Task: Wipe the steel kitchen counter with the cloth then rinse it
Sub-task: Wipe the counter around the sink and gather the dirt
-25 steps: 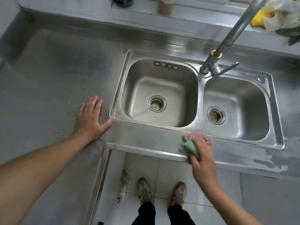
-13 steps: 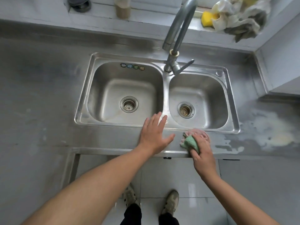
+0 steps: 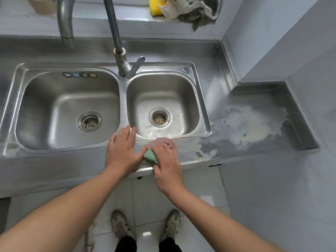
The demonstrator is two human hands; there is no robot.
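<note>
My right hand [image 3: 167, 160] presses a green and pink cloth [image 3: 151, 155] onto the front strip of the steel counter [image 3: 72, 166], just below the right sink basin [image 3: 163, 106]. Most of the cloth is hidden under my fingers. My left hand [image 3: 122, 150] lies flat and open on the same strip, right beside the cloth, fingers reaching the sink rim between the two basins. A whitish wet smear [image 3: 249, 128] covers the counter to the right of the sink.
The tall tap [image 3: 121, 59] rises behind the divider, with the left basin [image 3: 67, 108] beside it. A yellow sponge [image 3: 155, 8] and a crumpled grey rag [image 3: 192, 10] lie on the back ledge. A wall corner [image 3: 272, 42] bounds the counter at right. My shoes [image 3: 120, 226] stand on tiled floor.
My left hand has moved from the counter left of the sink to beside the cloth. My view has shifted right, bringing the smeared corner into sight. The right hand stays on the cloth.
</note>
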